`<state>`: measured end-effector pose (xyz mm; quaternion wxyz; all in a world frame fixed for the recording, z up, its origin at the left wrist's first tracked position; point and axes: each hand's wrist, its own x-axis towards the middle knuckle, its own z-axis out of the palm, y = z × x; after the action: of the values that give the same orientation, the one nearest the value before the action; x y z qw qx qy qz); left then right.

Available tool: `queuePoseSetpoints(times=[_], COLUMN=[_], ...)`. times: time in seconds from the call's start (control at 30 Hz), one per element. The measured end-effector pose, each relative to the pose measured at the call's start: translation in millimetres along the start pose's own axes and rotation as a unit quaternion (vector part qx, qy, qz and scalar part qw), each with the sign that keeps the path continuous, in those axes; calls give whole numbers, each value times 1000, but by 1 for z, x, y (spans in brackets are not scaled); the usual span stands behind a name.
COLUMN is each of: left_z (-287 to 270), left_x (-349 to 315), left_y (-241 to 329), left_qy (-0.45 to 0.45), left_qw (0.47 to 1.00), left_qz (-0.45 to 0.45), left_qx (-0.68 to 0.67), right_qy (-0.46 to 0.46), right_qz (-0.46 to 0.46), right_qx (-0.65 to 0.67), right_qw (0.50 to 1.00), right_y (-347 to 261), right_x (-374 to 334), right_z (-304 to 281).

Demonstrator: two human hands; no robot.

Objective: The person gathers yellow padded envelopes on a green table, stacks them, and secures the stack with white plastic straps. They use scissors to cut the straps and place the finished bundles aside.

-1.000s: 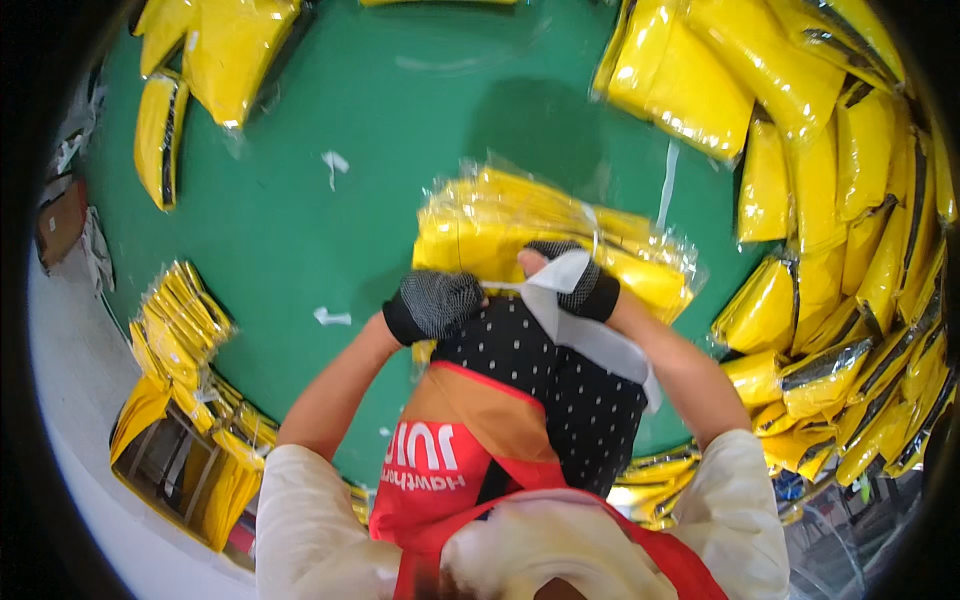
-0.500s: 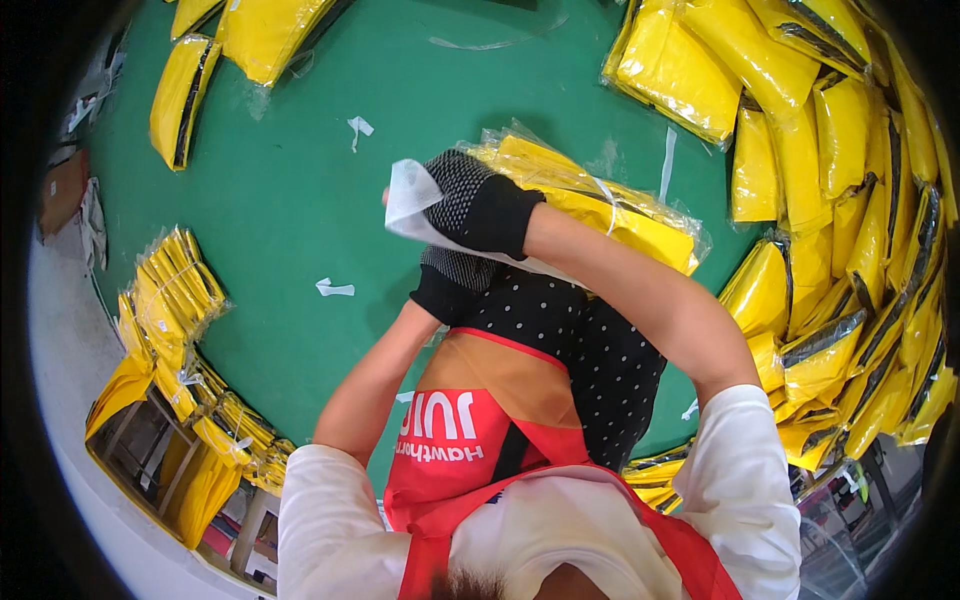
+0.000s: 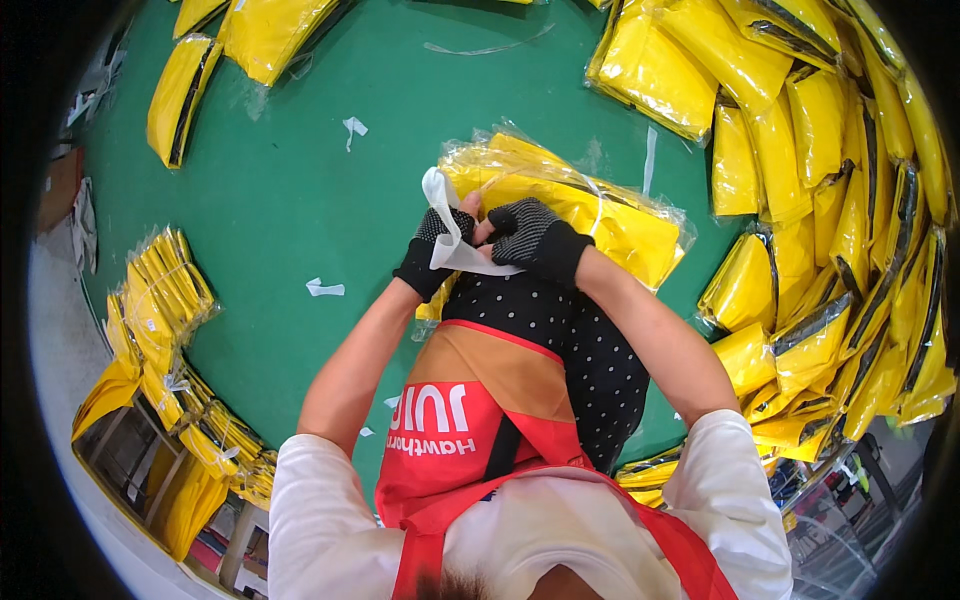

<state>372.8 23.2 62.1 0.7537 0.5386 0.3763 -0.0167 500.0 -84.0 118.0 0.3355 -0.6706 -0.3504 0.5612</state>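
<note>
A bundle of yellow folded items in clear plastic bags lies in front of me, against my lap. One thin white band crosses its right part. Around its left end runs a white fabric strip, whose loose end curls up beside my left hand. My left hand, in a black dotted fingerless glove, is closed on this strip with the thumb raised. Close beside it, my right hand has bent fingers pinching at the strip over the bundle's near edge. The fingertips partly hide the spot where the strip crosses.
Large heaps of yellow bagged packs crowd the right side. Tied yellow bundles line the left edge, and more packs lie far left. White strip scraps are scattered on the green surface.
My right hand has moved from over the left hand back to the right. Both hands now meet at the bundle's left end. The strip's loose end now stands up beside the left hand.
</note>
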Motion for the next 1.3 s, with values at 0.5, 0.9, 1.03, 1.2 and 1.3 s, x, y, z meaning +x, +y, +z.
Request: queuePoseSetpoints(times=[0.5, 0.9, 1.03, 1.2, 1.3], left_z=[-45, -92, -87, -19, -3], left_x=[-23, -218, -177, -73, -41], left_y=[25, 37, 61, 76, 33], left_qy=[104, -232, 146, 59, -32], left_qw=[975, 932, 919, 971, 944], left_qz=[-162, -8, 45, 142, 133], left_qx=[-111, 277, 364, 181, 299], right_qy=[-4, -34, -70, -96, -82], right_qz=[-100, 7, 35, -15, -9], right_qx=[-224, 199, 180, 196, 151], right_qw=[969, 979, 980, 976, 985], right_y=[8, 25, 17, 17, 4], right_x=[17, 8, 3, 2, -5], right_z=[3, -12, -18, -16, -23])
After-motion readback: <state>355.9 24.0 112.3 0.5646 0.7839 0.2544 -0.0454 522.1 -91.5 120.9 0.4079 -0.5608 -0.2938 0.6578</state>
